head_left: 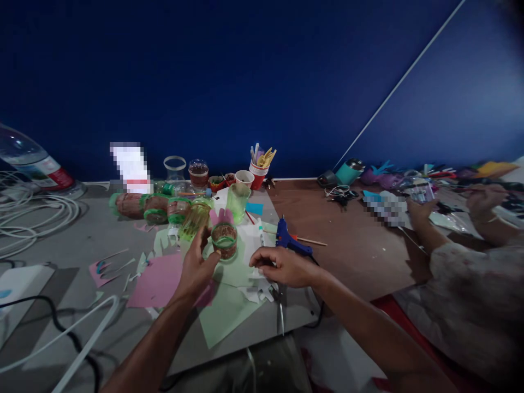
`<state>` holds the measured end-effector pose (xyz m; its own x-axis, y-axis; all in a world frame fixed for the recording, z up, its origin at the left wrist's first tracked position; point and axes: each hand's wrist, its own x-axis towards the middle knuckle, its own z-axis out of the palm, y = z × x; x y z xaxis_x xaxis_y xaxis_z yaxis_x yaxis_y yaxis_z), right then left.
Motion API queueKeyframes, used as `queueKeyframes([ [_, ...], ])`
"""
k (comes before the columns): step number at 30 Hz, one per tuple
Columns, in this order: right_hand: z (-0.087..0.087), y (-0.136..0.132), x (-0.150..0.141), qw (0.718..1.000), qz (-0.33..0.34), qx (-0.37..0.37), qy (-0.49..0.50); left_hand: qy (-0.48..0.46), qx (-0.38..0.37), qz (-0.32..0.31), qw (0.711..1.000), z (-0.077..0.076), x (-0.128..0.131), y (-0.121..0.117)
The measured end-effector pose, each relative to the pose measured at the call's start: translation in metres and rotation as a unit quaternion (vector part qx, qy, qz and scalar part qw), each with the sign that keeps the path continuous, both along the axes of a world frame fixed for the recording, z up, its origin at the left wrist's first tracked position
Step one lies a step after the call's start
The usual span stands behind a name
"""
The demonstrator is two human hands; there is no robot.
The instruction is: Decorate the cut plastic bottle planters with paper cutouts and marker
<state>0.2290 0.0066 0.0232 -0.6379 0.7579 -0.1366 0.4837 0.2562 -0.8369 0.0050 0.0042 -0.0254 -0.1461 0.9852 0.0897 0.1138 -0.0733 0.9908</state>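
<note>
Hands (200, 268) among cup (225, 241), paper scraps (257, 293), glue gun (291, 241).

Cup (224, 246) in left grip (200, 266); glue gun (289, 239) right; bottle (44, 167) far left.

Small see-through cup (224, 241) banded in brown and green, pink strips (221, 216) showing at its twelve o'clock edge, cut white paper scraps (257, 293) lying loose at its five o'clock.
</note>
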Motion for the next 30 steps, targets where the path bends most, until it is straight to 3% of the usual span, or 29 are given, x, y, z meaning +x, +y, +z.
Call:
queueKeyframes([
  [6, 0.002, 0.000, -0.002, 1.000, -0.013, 0.006, 0.006, 0.111, 0.045, 0.081, 0.990, 0.002, 0.002, -0.005],
  [10, 0.001, 0.000, -0.006, 0.999, -0.031, 0.009, 0.012, 0.141, 0.238, 0.137, 0.951, 0.010, -0.001, -0.011],
  [12, 0.002, -0.001, -0.009, 0.999, -0.041, 0.013, 0.017, 0.124, 0.314, 0.082, 0.938, 0.014, -0.001, -0.017],
  [14, 0.003, -0.003, -0.010, 0.998, -0.051, 0.026, 0.025, 0.135, 0.322, -0.026, 0.937, 0.016, 0.000, -0.022],
  [16, 0.002, -0.004, -0.011, 0.996, -0.064, 0.043, 0.041, 0.158, 0.315, -0.125, 0.928, 0.015, 0.003, -0.026],
  [18, 0.001, -0.005, -0.012, 0.993, -0.084, 0.056, 0.066, 0.176, 0.291, -0.176, 0.924, 0.012, 0.006, -0.028],
  [21, -0.003, -0.006, -0.013, 0.986, -0.112, 0.079, 0.098, 0.173, 0.178, -0.166, 0.954, 0.008, 0.011, -0.028],
  [24, -0.005, -0.009, -0.017, 0.980, -0.125, 0.111, 0.105, 0.103, 0.055, -0.175, 0.978, 0.008, 0.016, -0.027],
  [30, -0.010, -0.017, -0.028, 0.976, -0.120, 0.162, 0.081, 0.037, -0.032, -0.218, 0.975, 0.007, 0.021, -0.026],
])
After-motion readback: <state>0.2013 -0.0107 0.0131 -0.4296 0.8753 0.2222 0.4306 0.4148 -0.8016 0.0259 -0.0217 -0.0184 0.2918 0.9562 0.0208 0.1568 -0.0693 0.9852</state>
